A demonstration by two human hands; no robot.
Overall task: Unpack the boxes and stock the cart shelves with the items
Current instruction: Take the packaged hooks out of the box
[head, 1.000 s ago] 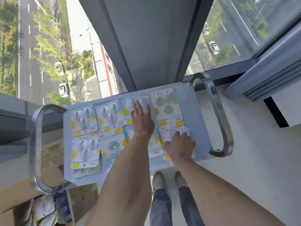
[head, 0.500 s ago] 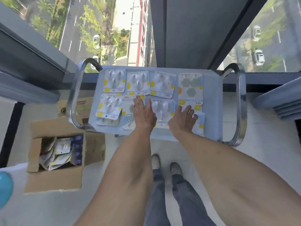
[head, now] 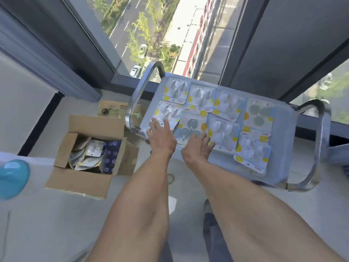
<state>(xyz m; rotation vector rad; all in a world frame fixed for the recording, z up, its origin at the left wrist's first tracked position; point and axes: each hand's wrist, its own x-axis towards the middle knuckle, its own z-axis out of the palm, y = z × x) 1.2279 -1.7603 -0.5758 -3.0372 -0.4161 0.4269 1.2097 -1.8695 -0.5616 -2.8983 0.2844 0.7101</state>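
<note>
Blister-carded hook packs [head: 90, 156] wait in the open brown cardboard box [head: 79, 178], left of the grey cart shelf [head: 279, 167]. Your left hand [head: 162, 137] is nearer; both it and your right hand [head: 198, 148] lie spread, holding nothing.

Head view. Both forearms are bare from the lower frame edge to the wrists; no sleeve shows on either. Left hand [head: 162, 136] and right hand [head: 198, 148]: no gloves, rings, watch or wristband visible. Legs between the forearms are in dark blue-grey trousers [head: 213, 241], denim-like. One shoe [head: 207, 204] partly visible, grey-brown, blurred; no detail can be made out.
</note>
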